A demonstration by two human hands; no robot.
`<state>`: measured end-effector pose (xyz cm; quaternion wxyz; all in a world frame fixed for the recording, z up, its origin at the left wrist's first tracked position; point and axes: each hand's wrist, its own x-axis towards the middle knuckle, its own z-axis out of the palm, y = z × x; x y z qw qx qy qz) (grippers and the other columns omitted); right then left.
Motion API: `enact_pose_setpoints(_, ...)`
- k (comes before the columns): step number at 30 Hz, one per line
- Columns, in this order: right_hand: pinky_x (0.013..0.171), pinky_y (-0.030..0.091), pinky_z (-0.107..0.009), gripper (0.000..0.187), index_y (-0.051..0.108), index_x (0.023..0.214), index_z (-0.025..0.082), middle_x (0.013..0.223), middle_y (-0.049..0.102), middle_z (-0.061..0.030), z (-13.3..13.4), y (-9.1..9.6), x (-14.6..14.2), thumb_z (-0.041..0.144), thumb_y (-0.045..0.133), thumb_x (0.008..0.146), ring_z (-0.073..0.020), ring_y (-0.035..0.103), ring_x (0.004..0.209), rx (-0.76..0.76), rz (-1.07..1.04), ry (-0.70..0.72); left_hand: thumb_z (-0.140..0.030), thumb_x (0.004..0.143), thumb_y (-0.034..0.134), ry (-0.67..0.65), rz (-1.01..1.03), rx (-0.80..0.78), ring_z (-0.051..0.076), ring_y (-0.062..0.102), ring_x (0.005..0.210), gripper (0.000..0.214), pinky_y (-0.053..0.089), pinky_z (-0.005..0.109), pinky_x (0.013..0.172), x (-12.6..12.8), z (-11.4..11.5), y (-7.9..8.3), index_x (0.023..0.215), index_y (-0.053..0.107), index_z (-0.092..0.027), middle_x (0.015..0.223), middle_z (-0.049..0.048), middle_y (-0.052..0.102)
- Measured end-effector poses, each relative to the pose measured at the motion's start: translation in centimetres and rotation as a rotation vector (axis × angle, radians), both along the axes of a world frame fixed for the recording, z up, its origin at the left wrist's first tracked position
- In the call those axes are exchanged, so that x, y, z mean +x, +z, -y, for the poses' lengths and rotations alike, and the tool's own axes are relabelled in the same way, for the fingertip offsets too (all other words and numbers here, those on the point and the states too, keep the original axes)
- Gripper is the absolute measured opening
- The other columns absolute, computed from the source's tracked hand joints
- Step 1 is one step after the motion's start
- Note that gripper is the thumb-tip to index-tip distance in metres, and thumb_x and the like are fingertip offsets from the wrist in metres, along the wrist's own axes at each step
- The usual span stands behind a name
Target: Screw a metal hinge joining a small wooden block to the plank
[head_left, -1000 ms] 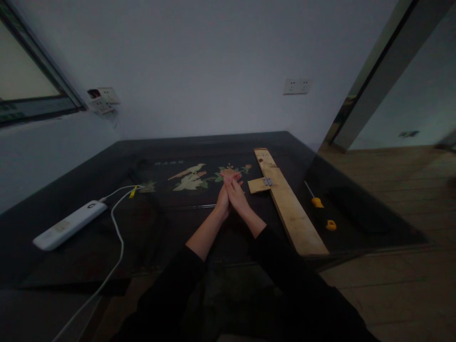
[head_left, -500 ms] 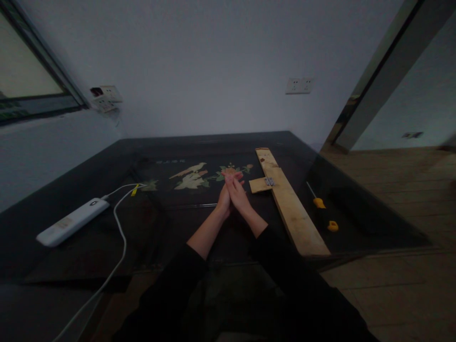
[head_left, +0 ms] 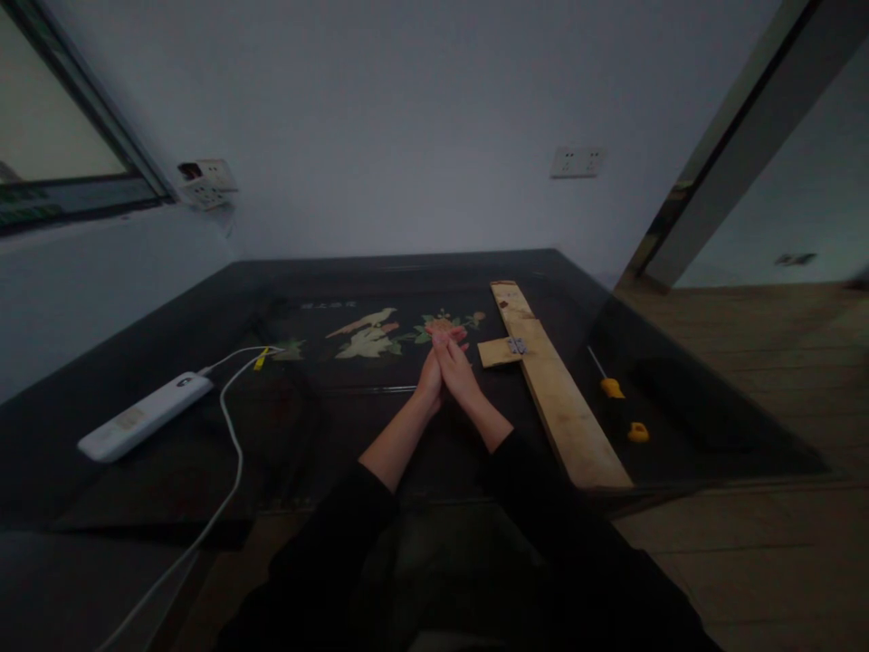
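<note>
Far to the left of the fingers lies a white power bank (head_left: 146, 417), with its cable (head_left: 234, 444) running down past the near edge of the table (head_left: 326, 444); if a sleeve catches this cable, the power bank could be dragged. In the middle, the left hand (head_left: 426, 380) and the right hand (head_left: 457, 371) are laid palm to palm, the fingers stretched out straight; no held thing shows in them. Just right of the fingertips is the small block (head_left: 495, 353), and on it the hinge (head_left: 517, 346), which reaches over to the long board (head_left: 560, 398). I cannot tell if screws fix it; if they are loose, the block could twist when it is pushed. The board's near end lies at the table edge, so a bump from the right forearm might tip it. Farther right, the screwdriver (head_left: 612, 388) could roll away if it is nudged, its handle seeming round.
</note>
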<state>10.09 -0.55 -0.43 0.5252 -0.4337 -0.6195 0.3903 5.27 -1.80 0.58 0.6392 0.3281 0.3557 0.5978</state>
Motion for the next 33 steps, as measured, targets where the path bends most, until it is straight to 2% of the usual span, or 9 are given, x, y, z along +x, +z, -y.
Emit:
enact_pose_setpoints(7,0.112,0.032,-0.037,0.052,0.061,0.128,0.018,0.132,0.061,-0.0089,0.10,0.21,-0.02,0.050,0.038,0.094,-0.0206,0.051,0.129,-0.004,-0.017,-0.006,-0.029,0.097,0.034,-0.008,-0.030,0.021,0.024,0.051,0.128,0.037,0.040,0.042,0.109,0.02,0.07,-0.12,0.122,0.061,-0.021,0.136,0.0064,0.057)
enact_pose_setpoints(12,0.111,0.034,-0.037,0.051,0.060,0.129,0.019,0.132,0.061,-0.0079,0.22,0.26,0.09,0.049,0.040,0.093,-0.0208,0.052,0.128,-0.040,-0.008,-0.003,-0.030,0.098,0.033,-0.004,-0.033,0.000,0.027,0.051,0.129,0.039,0.042,0.044,0.108,0.08,0.07,-0.08,0.126,0.059,-0.021,0.138,0.0073,0.055)
enact_pose_setpoints(23,0.113,0.030,-0.038,0.054,0.062,0.126,0.017,0.134,0.059,-0.0096,-0.02,-0.03,-0.07,0.052,0.038,0.093,-0.0212,0.050,0.129,-0.002,-0.016,-0.009,-0.029,0.098,0.034,0.006,-0.008,0.004,0.026,0.051,0.129,0.037,0.042,0.043,0.108,0.12,0.13,0.07,0.120,0.062,-0.019,0.139,0.0085,0.054)
enact_pose_setpoints(33,0.112,0.031,-0.038,0.050,0.063,0.125,0.019,0.131,0.062,-0.0083,-0.12,-0.02,0.02,0.048,0.038,0.093,-0.0211,0.052,0.127,0.026,-0.015,0.001,-0.029,0.099,0.031,-0.012,-0.032,0.011,0.023,0.050,0.129,0.039,0.041,0.039,0.109,0.06,0.25,0.02,0.120,0.062,-0.022,0.135,0.0044,0.057)
